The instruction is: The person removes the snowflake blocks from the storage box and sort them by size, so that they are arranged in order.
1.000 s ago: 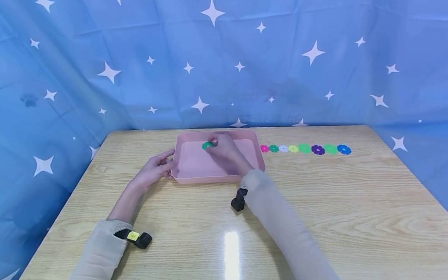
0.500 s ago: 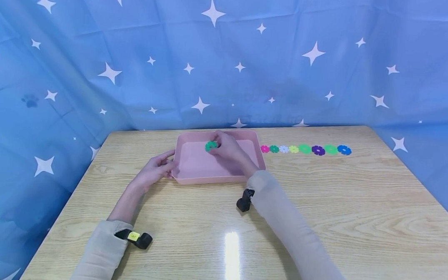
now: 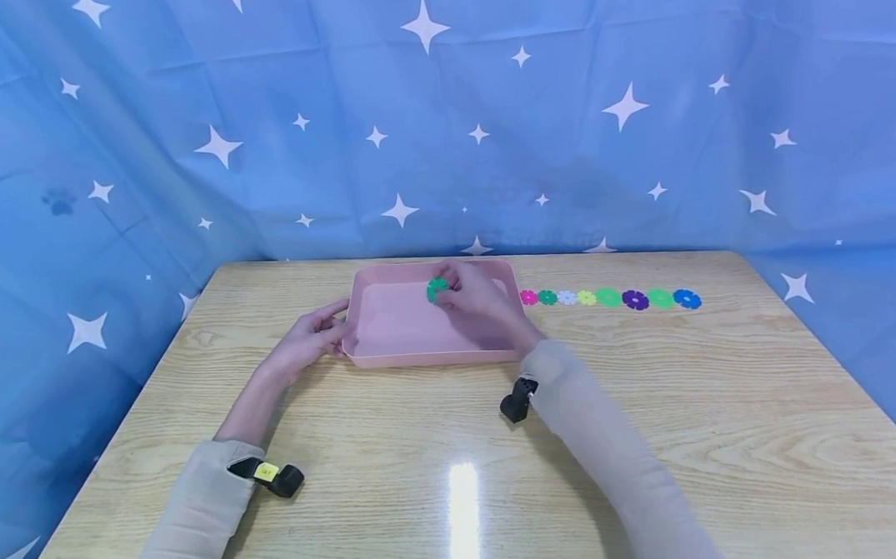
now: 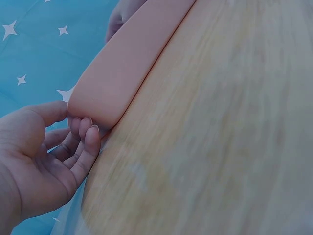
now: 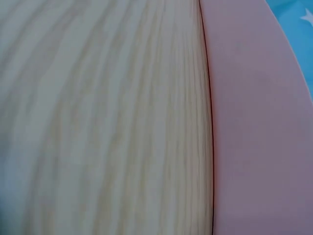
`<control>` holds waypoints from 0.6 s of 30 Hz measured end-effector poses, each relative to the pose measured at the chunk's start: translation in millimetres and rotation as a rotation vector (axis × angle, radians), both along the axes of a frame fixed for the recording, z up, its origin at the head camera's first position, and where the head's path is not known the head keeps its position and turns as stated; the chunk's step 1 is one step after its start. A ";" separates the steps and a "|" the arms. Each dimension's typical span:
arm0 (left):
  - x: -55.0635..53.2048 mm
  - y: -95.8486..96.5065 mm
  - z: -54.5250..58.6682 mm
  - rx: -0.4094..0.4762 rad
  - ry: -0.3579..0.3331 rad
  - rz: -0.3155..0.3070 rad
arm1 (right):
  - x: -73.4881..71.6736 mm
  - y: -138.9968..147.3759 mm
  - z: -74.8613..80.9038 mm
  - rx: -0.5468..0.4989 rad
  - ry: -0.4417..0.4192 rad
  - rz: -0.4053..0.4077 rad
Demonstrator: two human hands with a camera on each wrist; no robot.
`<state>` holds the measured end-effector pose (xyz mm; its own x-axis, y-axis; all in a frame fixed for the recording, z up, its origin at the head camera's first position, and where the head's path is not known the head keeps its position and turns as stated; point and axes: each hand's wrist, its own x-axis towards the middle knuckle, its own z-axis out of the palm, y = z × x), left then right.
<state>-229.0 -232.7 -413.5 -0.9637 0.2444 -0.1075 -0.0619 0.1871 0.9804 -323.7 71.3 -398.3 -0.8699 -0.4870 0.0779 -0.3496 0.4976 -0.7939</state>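
Observation:
A shallow pink tray (image 3: 399, 361) lies at the back of the table. Over it, my right hand (image 3: 477, 293) pinches a green flower-shaped disc (image 3: 436, 290) between thumb and fingers. My left hand (image 3: 309, 338) holds the tray's left side. In the left wrist view that hand (image 4: 44, 156) has its thumb against the tray's rim and its fingers bent at the corner of the tray wall (image 4: 117, 73). Only the tray's outer wall (image 5: 259, 127) and wood show in the right wrist view; the right hand is out of that picture.
Right of the tray, several flower discs lie in a row, from a pink disc (image 3: 529, 297) past a purple disc (image 3: 636, 300) to a blue disc (image 3: 687, 299). The wooden table (image 3: 380, 468) ends at a blue star-patterned curtain (image 3: 332, 174).
My right hand has moved a little to the right inside the tray's outline, carrying the green flower-shaped disc. The left hand and the tray have stayed in place.

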 end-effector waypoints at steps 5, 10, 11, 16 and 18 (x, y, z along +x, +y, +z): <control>0.2 0.7 0.1 0.001 -0.004 0.009 | 0.1 11.4 7.3 0.031 0.048 -0.014; 0.3 1.0 0.4 0.002 -0.003 0.005 | 1.6 26.5 17.8 0.021 0.088 -0.042; 0.6 1.0 0.3 0.003 -0.001 0.002 | 1.5 30.1 19.4 -0.011 0.088 -0.035; 0.8 1.0 0.4 0.005 -0.002 0.001 | 0.4 49.6 24.2 -0.108 0.130 -0.057; 0.5 1.3 0.6 0.003 -0.003 0.003 | 0.0 58.4 25.1 -0.122 0.148 -0.088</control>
<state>-228.5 -231.3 -412.9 -0.9640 0.2423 -0.1096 -0.0654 0.1835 0.9808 -323.6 129.7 -373.2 -0.8836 -0.3887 0.2612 -0.4258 0.4349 -0.7934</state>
